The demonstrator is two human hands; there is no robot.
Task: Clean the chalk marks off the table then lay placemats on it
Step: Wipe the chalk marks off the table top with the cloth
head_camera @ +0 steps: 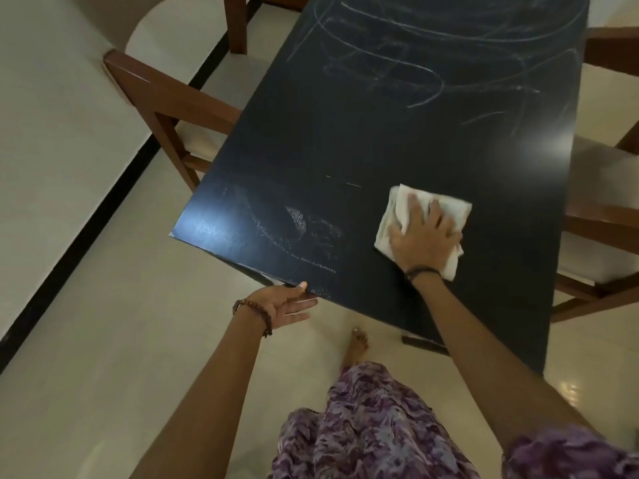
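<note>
One cloth [428,223] under flat right hand [423,233]; left hand [288,302] relaxed at table [345,150] edge.

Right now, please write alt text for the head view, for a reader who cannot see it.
The right hand presses a white cloth flat on a dark table; the left hand touches the near edge. Chalk marks cover the far end, with fainter smears near the corner. Wooden chairs flank it.

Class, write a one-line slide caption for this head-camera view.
Right hand presses a white cloth on the chalk-marked black table; left hand touches its near edge.
</note>
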